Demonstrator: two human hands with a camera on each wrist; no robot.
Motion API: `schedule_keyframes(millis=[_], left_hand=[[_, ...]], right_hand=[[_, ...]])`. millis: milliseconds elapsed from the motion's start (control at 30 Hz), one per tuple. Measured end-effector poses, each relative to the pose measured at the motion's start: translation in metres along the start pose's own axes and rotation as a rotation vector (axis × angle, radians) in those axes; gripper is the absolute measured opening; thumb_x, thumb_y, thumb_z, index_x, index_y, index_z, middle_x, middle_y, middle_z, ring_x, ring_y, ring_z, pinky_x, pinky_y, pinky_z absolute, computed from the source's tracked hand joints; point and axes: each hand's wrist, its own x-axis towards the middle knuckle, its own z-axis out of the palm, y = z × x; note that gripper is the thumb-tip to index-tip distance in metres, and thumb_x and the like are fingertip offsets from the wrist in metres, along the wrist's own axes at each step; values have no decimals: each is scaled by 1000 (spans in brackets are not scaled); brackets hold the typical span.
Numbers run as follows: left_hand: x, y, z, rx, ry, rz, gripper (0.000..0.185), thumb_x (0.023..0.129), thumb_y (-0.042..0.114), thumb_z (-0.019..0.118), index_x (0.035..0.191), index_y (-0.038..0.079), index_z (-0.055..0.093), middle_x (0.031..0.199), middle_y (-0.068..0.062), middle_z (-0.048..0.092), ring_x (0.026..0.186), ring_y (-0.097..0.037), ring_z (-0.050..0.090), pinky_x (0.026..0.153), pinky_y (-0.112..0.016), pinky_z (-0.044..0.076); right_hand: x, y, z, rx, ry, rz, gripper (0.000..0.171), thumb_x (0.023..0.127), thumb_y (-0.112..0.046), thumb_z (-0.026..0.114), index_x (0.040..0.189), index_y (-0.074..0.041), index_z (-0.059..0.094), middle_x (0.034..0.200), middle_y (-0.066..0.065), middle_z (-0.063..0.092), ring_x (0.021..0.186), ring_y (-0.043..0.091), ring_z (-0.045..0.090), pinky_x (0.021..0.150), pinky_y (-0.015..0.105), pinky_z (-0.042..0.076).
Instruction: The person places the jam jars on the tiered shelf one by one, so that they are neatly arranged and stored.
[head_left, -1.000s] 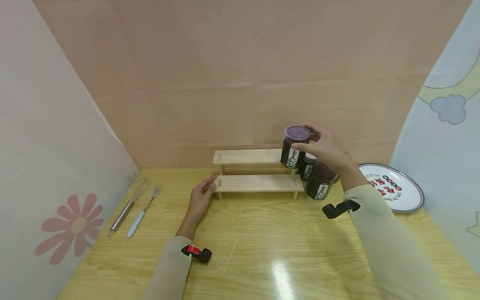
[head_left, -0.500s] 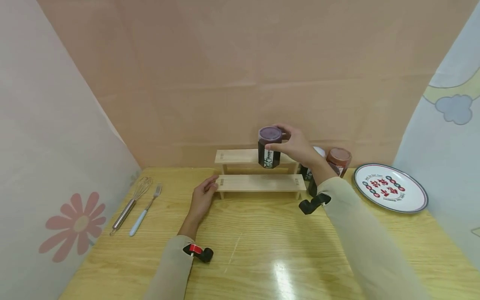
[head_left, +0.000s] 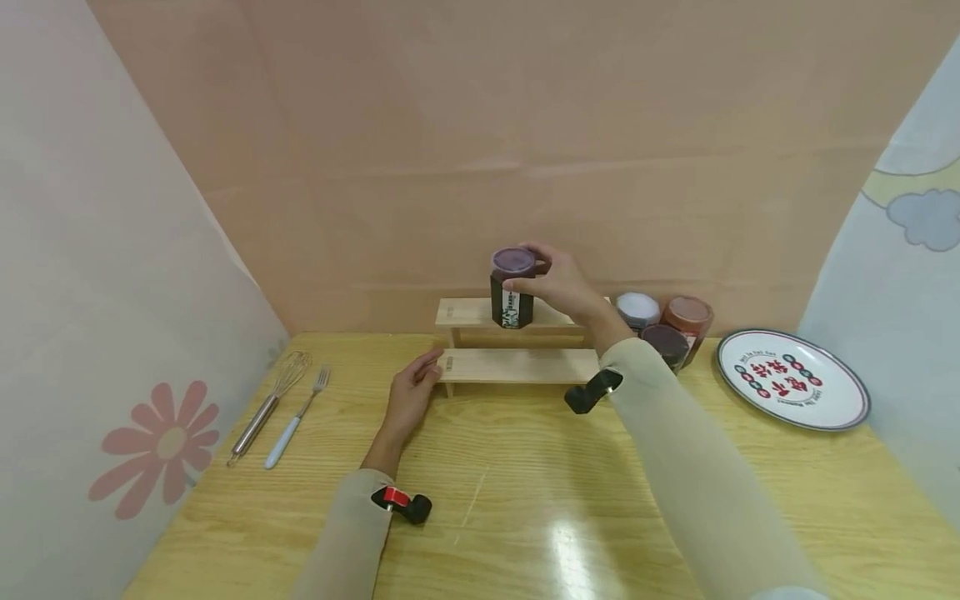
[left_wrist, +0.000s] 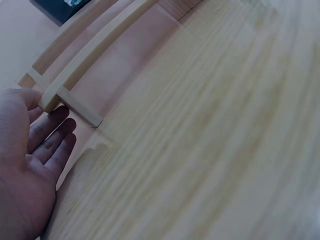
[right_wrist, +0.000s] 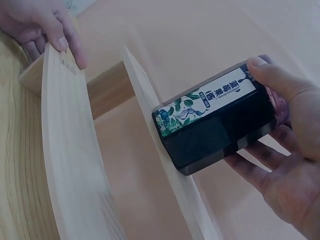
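My right hand [head_left: 561, 286] grips a dark hexagonal jar [right_wrist: 215, 120] with a purple lid and a white label showing leaves and berries. In the head view, this jar [head_left: 512, 287] is upright at the upper step of a two-step wooden shelf [head_left: 525, 362]. Its base is close to the upper board [right_wrist: 165, 150]; whether it touches is unclear. My left hand [head_left: 411, 390] holds the left end of the lower board [left_wrist: 90, 55], thumb above and other fingers lower down in the left wrist view. The right forearm hides the shelf's lower right end.
Right of the shelf stand three more jars, with white [head_left: 637, 307], reddish-brown [head_left: 688, 312] and dark [head_left: 664, 342] lids. An oval plate [head_left: 795, 379] with red characters lies further right. A whisk [head_left: 262, 417] and a fork [head_left: 296, 421] lie on the table at left.
My right hand has carried the purple-lidded jar leftward along the upper step, from its right end to near its middle. The jars at right have come into fuller view. My left hand stays at the shelf's end.
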Motion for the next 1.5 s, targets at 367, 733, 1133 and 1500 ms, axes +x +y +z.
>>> schedule_keyframes(millis=[367, 733, 1133, 1500], left_hand=[[-1, 0, 0, -3, -18, 4, 38, 108, 26, 57, 145, 18, 60, 150, -8, 59, 140, -24, 55, 115, -40, 48], [-1, 0, -1, -5, -17, -10, 40, 108, 24, 57, 147, 15, 59, 153, -8, 56, 142, -24, 53, 117, -41, 47], [-4, 3, -1, 17, -13, 16, 37, 107, 25, 58, 143, 19, 62, 148, -6, 61, 138, -23, 57, 113, -39, 51], [-5, 3, -1, 23, -17, 16, 37, 107, 24, 58, 143, 18, 62, 149, -7, 60, 139, -25, 56, 114, -43, 50]], right_hand=[[12, 0, 18, 44, -29, -17, 63, 88, -20, 83, 145, -17, 56, 135, 14, 64, 124, 28, 62, 98, 42, 57], [18, 5, 25, 51, -38, -29, 65, 90, -21, 81, 149, -19, 51, 142, 13, 61, 133, 31, 58, 107, 50, 53], [15, 8, 28, 103, -39, -41, 66, 92, -19, 80, 151, -22, 49, 145, 9, 59, 136, 30, 57, 113, 50, 49], [3, 6, 22, 122, -61, -41, 73, 93, -17, 77, 157, -18, 41, 157, 9, 51, 146, 31, 49, 120, 48, 43]])
